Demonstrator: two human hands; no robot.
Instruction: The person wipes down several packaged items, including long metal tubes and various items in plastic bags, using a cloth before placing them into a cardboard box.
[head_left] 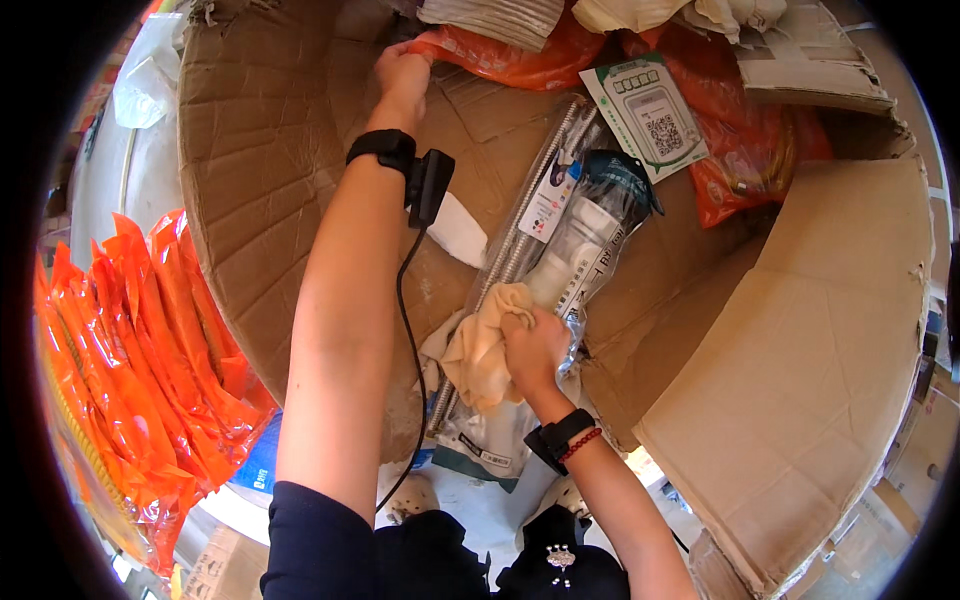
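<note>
My left hand (403, 82) is closed at the corner of an orange plastic bag (500, 58), far inside a large cardboard box (265, 150). My right hand (533, 347) grips a crumpled cream cloth (478, 350), its fingers partly hidden in the folds. Under and beyond the cloth lies a clear plastic package (590, 245) with white pipe fittings inside. Alongside it runs a corrugated metal hose (522, 235) in clear wrapping. A green and white printed card (650, 115) leans against the orange bags at the far right.
A box flap (790, 370) folds outward on the right. Several orange packets (140, 370) stand in a row outside the box on the left. More cardboard (815, 70) and pale gloves or cloths (640, 12) lie at the far edge. A black cable (405, 350) hangs from my left wrist.
</note>
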